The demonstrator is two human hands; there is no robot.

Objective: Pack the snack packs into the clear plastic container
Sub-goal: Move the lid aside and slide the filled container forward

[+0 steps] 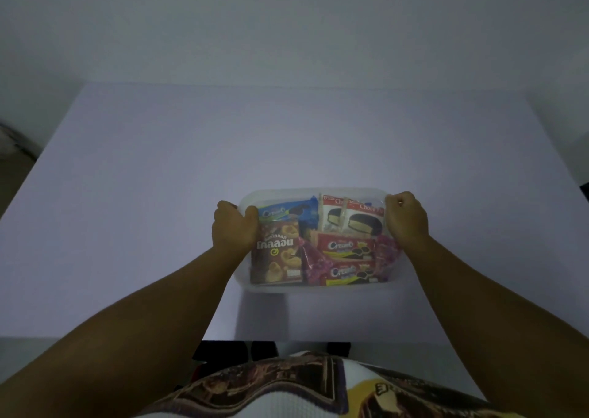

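Clear plastic container [314, 192] sits on the white table [159, 178], at about 5 o'clock from table centre, near the front edge. Both hands are on its short ends.

Left hand [234, 226] at the container's 9 o'clock: fingers curled over the rim, thumb inside against the wall, gripping the left edge. Right hand [406, 218] at 3 o'clock: fingers curled round the right rim, gripping it the same way.

Contents, by clock position inside the container:
- 10 o'clock: blue Cream-O pack [288, 212], lying flat along the far wall.
- 1 o'clock: two white choco pie packs [350, 218], side by side, overlapping.
- 8 o'clock: brown biscuit box [277, 252], flat, long side running 12 to 6.
- 4 o'clock: two red Cream-O packs [347, 247], one just nearer the front than the other, both flat.
- Purple wrapped packs [310, 263] between the brown box and the red packs, more at the right wall by the right wrist.

Cannot tell whether the container base is touching the table or raised; a shadow lies on the table at its 6 o'clock. Patterned shirt [287, 389] at the bottom of view.
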